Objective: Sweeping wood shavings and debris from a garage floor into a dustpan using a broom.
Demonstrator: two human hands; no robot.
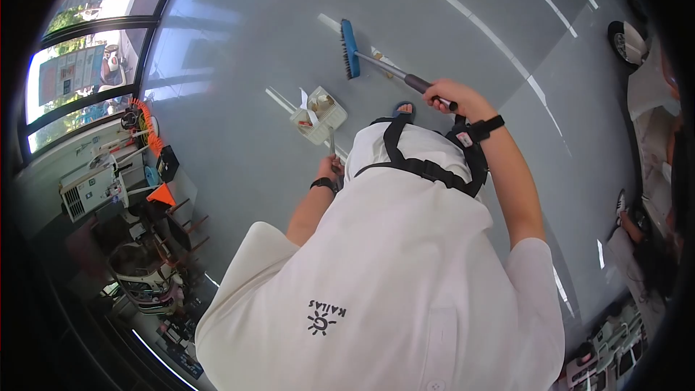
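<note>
My right hand [445, 95] is closed around the dark grip of a long-handled floor brush [351, 50] with a blue head and dark bristles. The brush head rests on its side on the grey floor ahead of me. Down by my left leg, my left hand [330, 165] grips the handle of a pale plastic dustpan [328, 129]. White paper strips [309, 108] and brownish litter [321, 102] lie inside the pan. Behind the brush pole, a small patch of brownish and white litter [386, 65] shows on the floor.
Glass windows [92, 62] line the left. Below them stand a white box-like appliance [89, 193], an orange coiled hose [149, 125] and an orange cone-like object [162, 194]. A vehicle wheel [624, 43] and a person's shoe [620, 203] are at the right.
</note>
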